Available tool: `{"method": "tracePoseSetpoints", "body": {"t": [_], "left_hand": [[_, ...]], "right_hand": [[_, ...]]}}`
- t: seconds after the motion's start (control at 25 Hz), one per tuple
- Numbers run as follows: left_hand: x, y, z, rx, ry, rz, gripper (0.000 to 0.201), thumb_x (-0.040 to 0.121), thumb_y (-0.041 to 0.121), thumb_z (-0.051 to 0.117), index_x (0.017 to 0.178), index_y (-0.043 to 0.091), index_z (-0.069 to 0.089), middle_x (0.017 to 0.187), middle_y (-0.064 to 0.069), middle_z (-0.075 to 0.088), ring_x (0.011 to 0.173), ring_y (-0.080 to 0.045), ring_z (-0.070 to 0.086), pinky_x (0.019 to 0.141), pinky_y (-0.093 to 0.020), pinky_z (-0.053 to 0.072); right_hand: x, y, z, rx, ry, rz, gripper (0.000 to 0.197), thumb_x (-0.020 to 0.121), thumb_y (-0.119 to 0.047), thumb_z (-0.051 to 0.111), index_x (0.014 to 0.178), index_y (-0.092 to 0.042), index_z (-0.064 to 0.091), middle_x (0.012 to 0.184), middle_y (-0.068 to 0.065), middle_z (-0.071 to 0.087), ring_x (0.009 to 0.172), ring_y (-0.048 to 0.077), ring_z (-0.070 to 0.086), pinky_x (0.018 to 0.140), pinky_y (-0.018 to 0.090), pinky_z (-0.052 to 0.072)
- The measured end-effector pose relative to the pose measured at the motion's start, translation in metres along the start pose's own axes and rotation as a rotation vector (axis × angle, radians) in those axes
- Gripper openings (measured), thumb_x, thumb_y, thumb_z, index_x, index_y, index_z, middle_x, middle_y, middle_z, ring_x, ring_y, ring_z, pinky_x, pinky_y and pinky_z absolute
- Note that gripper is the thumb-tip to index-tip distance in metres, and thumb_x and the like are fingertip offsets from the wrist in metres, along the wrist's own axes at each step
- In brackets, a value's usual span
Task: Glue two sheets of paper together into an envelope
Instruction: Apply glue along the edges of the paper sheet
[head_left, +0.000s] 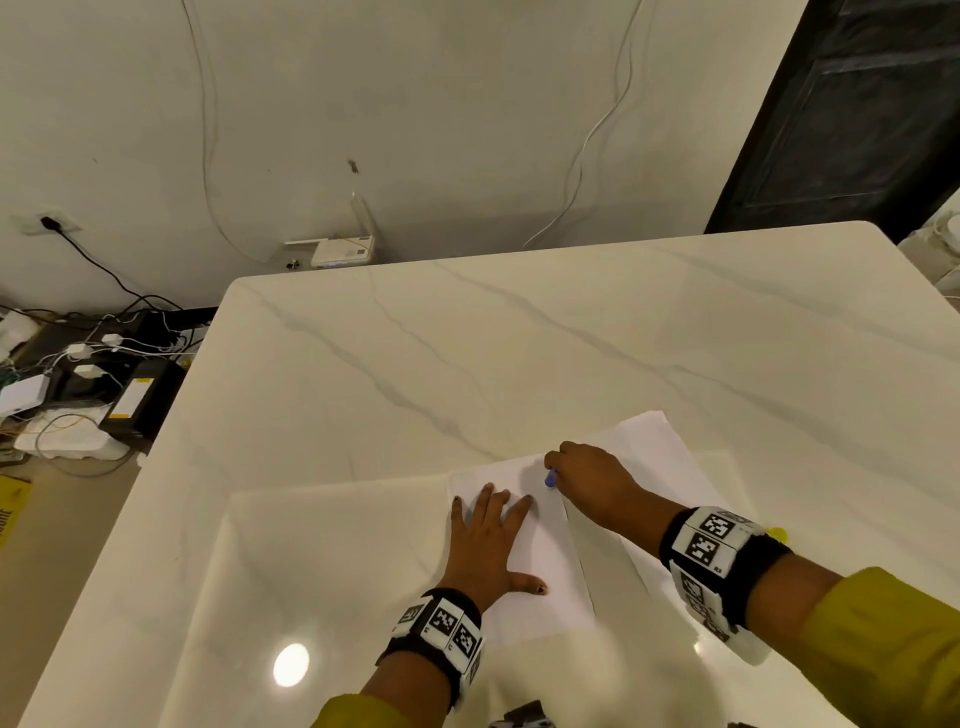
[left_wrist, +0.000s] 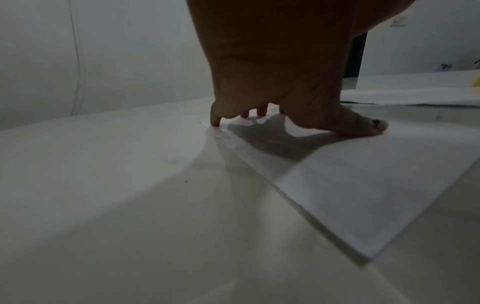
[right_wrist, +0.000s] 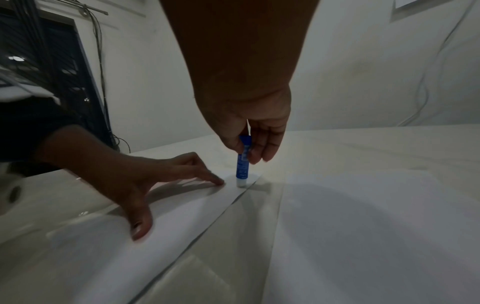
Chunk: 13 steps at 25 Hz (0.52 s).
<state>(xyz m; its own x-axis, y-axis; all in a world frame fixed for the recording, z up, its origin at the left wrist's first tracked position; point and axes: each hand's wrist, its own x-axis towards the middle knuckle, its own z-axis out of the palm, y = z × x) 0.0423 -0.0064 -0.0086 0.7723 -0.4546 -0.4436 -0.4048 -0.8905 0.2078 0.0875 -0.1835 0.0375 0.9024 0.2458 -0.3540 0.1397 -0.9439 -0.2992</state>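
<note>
Two white paper sheets lie near the front of the marble table (head_left: 467, 338). My left hand (head_left: 488, 540) rests flat with spread fingers on the nearer sheet (head_left: 545, 582), pressing it down; the left wrist view shows its fingertips (left_wrist: 215, 122) and thumb on that sheet (left_wrist: 350, 195). The second sheet (head_left: 649, 447) lies to the right, partly under my right arm. My right hand (head_left: 582, 478) grips a blue glue stick (head_left: 550, 478) upright. In the right wrist view the glue stick (right_wrist: 243, 160) has its white tip on the far right edge of the nearer sheet (right_wrist: 182, 216), beside the left hand (right_wrist: 155, 174).
A small yellow object (head_left: 777, 532) peeks out behind my right wrist. Left of the table, on the floor, lie tangled cables, adapters and boxes (head_left: 88, 379). A white router (head_left: 343, 250) sits by the wall behind the table.
</note>
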Motion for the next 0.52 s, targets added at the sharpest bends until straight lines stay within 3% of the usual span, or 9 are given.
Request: {"method": "tracePoseSetpoints", "body": {"t": [0.08,0.2,0.24,0.28,0.36,0.44,0.52], "left_hand": [[-0.002,0.0,0.001,-0.006,0.015,-0.007,0.113,0.047,0.081,0.031,0.143,0.029,0.001,0.155,-0.008,0.012,0.145,-0.028,-0.002,0.112,-0.056,-0.011],[-0.008,0.006,-0.002,0.055,0.003,-0.058,0.107,0.05,0.086,0.021,0.137,0.024,0.027,0.14,-0.01,0.047,0.136,-0.032,0.035,0.111,-0.052,-0.019],[-0.007,0.006,-0.002,0.096,0.008,-0.054,0.107,0.05,0.086,0.018,0.135,0.023,0.032,0.135,-0.009,0.053,0.132,-0.032,0.041,0.11,-0.051,-0.021],[-0.007,0.007,-0.003,0.099,-0.013,-0.038,0.108,0.051,0.086,0.018,0.137,0.022,0.028,0.14,-0.011,0.047,0.136,-0.034,0.033,0.106,-0.05,-0.026],[-0.004,0.005,-0.001,0.113,0.019,0.001,0.111,0.052,0.082,0.023,0.144,0.021,0.008,0.155,-0.013,0.017,0.145,-0.033,0.002,0.098,-0.049,-0.035],[-0.005,0.005,0.001,0.11,0.034,-0.021,0.11,0.057,0.08,0.03,0.145,0.022,0.001,0.157,-0.009,0.004,0.145,-0.028,-0.009,0.104,-0.054,-0.029],[-0.008,0.006,0.002,0.072,0.032,-0.039,0.105,0.064,0.076,0.044,0.144,0.02,0.003,0.157,-0.007,0.001,0.145,-0.025,-0.008,0.112,-0.057,-0.015]], "right_hand": [[-0.02,-0.001,0.006,-0.038,-0.013,-0.019,0.025,0.092,-0.012,0.042,0.111,-0.008,0.058,0.11,0.014,0.06,0.099,0.03,0.058,0.082,0.035,0.047],[-0.046,-0.003,0.014,-0.07,-0.038,-0.043,0.027,0.094,-0.012,0.041,0.116,-0.007,0.055,0.112,0.014,0.059,0.102,0.029,0.057,0.08,0.033,0.044],[-0.052,-0.003,0.017,-0.078,-0.043,-0.054,0.027,0.094,-0.012,0.041,0.116,-0.007,0.055,0.113,0.014,0.058,0.103,0.029,0.056,0.077,0.032,0.042],[-0.058,-0.003,0.019,-0.084,-0.051,-0.062,0.027,0.094,-0.012,0.041,0.116,-0.008,0.055,0.114,0.014,0.058,0.103,0.029,0.056,0.075,0.031,0.04],[-0.069,-0.003,0.025,-0.1,-0.071,-0.072,0.026,0.094,-0.012,0.041,0.116,-0.008,0.055,0.114,0.013,0.058,0.104,0.028,0.056,0.074,0.031,0.04],[-0.079,-0.003,0.032,-0.119,-0.083,-0.079,0.027,0.094,-0.012,0.041,0.116,-0.007,0.054,0.115,0.014,0.058,0.105,0.029,0.055,0.071,0.029,0.035],[-0.091,-0.004,0.037,-0.132,-0.09,-0.087,0.027,0.094,-0.012,0.04,0.116,-0.006,0.054,0.114,0.014,0.057,0.105,0.03,0.055,0.069,0.027,0.029]]}}
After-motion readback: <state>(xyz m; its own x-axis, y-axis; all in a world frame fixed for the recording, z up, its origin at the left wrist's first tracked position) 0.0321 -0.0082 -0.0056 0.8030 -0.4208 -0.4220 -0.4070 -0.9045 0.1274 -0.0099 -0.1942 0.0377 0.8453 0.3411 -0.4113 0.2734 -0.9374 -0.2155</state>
